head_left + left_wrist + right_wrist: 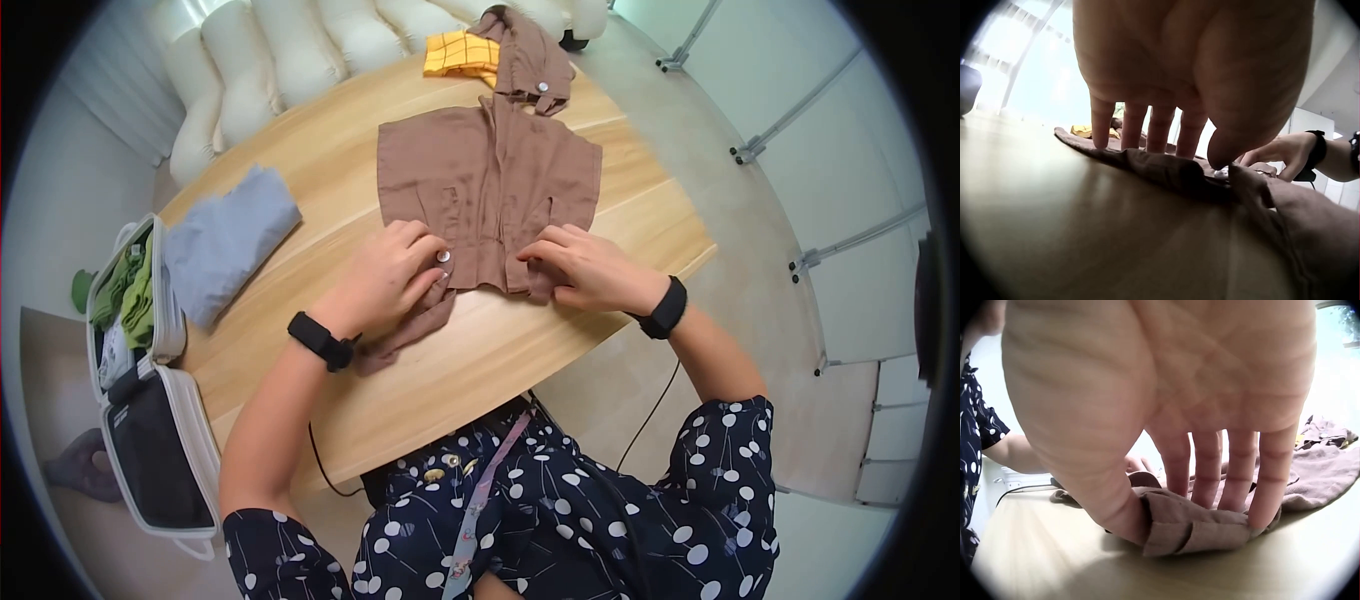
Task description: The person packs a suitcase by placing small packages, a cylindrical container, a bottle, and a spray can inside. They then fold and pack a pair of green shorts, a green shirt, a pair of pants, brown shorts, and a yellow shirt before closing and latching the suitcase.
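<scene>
A brown hooded jacket (pixel 440 160) lies spread on the wooden table, its hood (pixel 535 65) toward the far edge. My left hand (pixel 390 270) holds the near left corner of the hem beside a white snap button (pixel 444 257). In the left wrist view, the fingers (pixel 1159 128) reach straight down onto the cloth, with the thumb near the button. A strip of brown cloth (pixel 410 335) trails from under this hand toward me. My right hand (pixel 590 268) pinches the near right corner; in the right wrist view, folded hem (pixel 1197 531) sits between thumb and fingers.
A yellow checked cloth (pixel 460 55) lies beside the hood. On the left, a folded grey-blue garment (pixel 235 240) rests on the wooden table (pixel 330 410), next to an open white case (pixel 170 400) holding green clothes (pixel 125 290). A cream sofa (pixel 290 50) stands behind the table.
</scene>
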### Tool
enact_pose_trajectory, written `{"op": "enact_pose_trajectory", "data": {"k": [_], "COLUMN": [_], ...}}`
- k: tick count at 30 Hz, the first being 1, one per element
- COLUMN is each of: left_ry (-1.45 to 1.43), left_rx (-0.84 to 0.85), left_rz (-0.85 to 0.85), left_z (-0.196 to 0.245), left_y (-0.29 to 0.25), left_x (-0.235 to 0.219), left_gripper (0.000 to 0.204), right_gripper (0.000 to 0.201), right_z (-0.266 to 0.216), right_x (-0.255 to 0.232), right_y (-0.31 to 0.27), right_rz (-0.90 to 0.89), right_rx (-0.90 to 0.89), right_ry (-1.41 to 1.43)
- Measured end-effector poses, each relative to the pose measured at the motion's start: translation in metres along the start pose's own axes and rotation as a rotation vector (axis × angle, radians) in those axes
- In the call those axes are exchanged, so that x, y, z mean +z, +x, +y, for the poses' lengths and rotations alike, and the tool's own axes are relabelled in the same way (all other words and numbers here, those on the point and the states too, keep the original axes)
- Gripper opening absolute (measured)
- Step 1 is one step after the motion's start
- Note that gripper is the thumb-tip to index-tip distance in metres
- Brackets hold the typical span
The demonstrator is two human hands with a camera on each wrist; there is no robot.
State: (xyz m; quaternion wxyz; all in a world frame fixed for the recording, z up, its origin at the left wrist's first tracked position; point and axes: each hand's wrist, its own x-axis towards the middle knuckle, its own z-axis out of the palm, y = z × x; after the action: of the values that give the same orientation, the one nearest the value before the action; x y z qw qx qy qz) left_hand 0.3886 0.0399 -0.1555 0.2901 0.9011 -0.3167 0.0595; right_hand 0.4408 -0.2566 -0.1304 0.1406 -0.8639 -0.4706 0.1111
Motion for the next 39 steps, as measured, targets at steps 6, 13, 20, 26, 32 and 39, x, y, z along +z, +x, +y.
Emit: {"op": "enact_pose_trajectory", "data": {"k": [6, 13, 20, 26, 32, 39], "left_ry": [0.102, 0.212, 0.270, 0.173, 0.068, 0.054], "left_rx": [-0.047, -0.261, -0.365, -0.421, -0.396, -0.370], "left_rz": [-0.080, -0.110, -0.116, -0.111, -0.054, -0.054], "left_z": [0.009, 0.031, 0.038, 0.026, 0.014, 0.009], "left_y": [-0.049, -0.095, -0.109, -0.120, -0.130, -0.129], "left_x": [-0.020, -0.034, -0.035, -0.033, -0.029, -0.031], "left_gripper": [0.021, 0.023, 0.021, 0.024, 0.025, 0.024], "right_gripper": [0.051, 0.048, 0.044, 0.029, 0.021, 0.028], "right_z": [-0.010, -0.015, 0.155, 0.224, 0.204, 0.150], "right_x": [0.015, 0.006, -0.028, -0.036, -0.076, -0.219], "right_y": [-0.013, 0.011, 0.130, 0.184, 0.173, 0.150], "right_rz": [0.085, -0.019, 0.517, 0.476, 0.880, 1.047], "right_rx": [-0.101, -0.246, 0.153, 0.493, 0.327, 0.100], "right_ry": [0.043, 0.330, -0.185, -0.494, -0.180, 0.323]}}
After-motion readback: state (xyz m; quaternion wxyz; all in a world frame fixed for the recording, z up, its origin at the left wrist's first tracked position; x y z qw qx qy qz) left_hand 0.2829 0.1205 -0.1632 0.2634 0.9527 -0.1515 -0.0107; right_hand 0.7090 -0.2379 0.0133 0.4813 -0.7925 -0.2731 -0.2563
